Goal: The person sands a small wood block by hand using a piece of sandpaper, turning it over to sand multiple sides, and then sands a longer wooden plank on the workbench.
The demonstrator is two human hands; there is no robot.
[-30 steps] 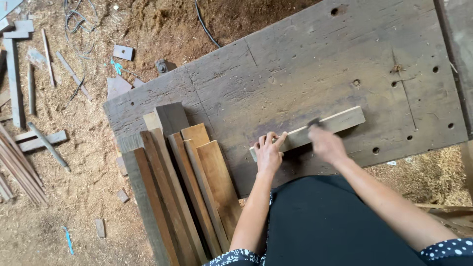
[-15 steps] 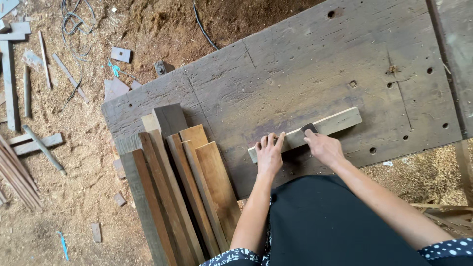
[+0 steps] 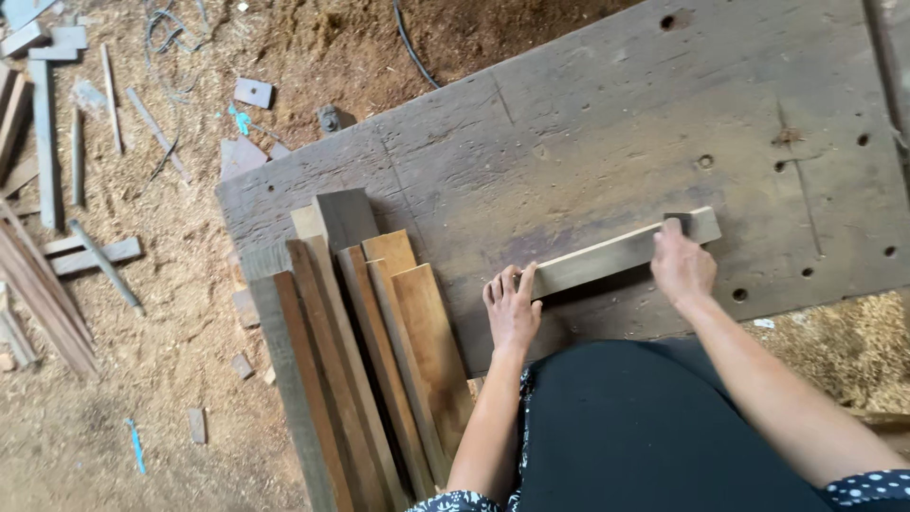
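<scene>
A pale wooden bar point(image 3: 607, 258) lies tilted on a worn grey workbench point(image 3: 588, 133). My left hand point(image 3: 513, 305) grips the bar's left end, fingers spread over it. Near the bar's right end, my right hand point(image 3: 681, 265) presses a small dark block point(image 3: 677, 224) against the top of the wood. What the block is cannot be made out.
Several wooden slats point(image 3: 365, 351) lean in a stack against the bench's left front corner. Sawdust covers the ground, with offcuts point(image 3: 90, 254), long strips point(image 3: 43, 294) and a cable point(image 3: 412, 43) scattered at the left and back. Holes dot the bench's right side.
My right hand with the dark block has slid along the bar towards its right end. The left hand has stayed on the bar's left end.
</scene>
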